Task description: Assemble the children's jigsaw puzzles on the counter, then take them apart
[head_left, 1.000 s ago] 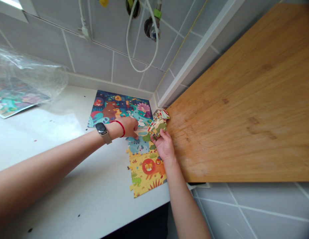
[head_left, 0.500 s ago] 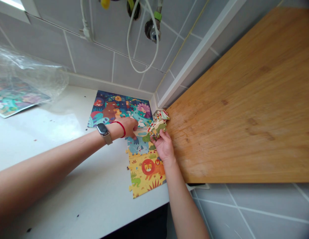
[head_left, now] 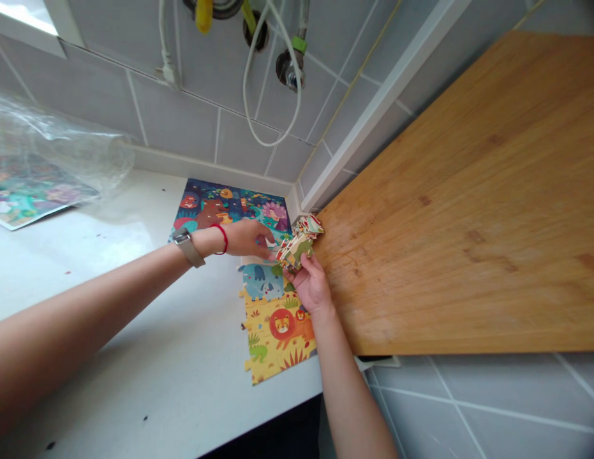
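Currently, puzzle pieces [head_left: 301, 248] are gripped by the right hand [head_left: 314, 285]; sorting seems underway. Left hand [head_left: 244, 238] half-curled, hold unclear; careful separation probably needed.

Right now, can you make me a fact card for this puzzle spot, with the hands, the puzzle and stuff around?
Right hand: holding a bunch of puzzle pieces
Left hand: beside that bunch; touching or not, hard to tell
Joined puzzle: blue elephants, yellow lion part, on the white counter
Animal picture: dark, behind the puzzle
Plastic bag: clear, far left
Wooden board: at the right
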### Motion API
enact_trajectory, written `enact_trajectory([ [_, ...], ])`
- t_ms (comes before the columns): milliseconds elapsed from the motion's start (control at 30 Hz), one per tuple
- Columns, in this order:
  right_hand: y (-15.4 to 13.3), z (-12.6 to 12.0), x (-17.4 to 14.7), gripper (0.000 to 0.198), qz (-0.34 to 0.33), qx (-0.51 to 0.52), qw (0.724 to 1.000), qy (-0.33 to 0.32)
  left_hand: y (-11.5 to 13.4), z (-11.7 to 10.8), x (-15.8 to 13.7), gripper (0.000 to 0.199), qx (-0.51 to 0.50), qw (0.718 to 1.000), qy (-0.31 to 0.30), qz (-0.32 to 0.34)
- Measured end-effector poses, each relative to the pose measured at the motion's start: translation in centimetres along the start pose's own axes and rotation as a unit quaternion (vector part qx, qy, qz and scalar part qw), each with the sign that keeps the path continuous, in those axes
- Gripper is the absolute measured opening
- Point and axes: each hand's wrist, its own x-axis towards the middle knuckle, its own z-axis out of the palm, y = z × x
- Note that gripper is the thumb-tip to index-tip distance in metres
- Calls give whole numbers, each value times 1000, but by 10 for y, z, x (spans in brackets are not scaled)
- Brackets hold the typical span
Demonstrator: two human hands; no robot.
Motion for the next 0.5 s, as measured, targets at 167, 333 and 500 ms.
enact_trajectory([
  [167,1,1,-2,28,7,-2,1000,-24,14,-7,-4,52,-199,980,-27,-16],
  [333,1,1,-2,28,2,7,1000,-27,16,6,-3,42,-258,965,20,-37],
  [500,-2,5,-6,32,16,6,998,-59,16,12,-7,45,-304,951,16,-49],
])
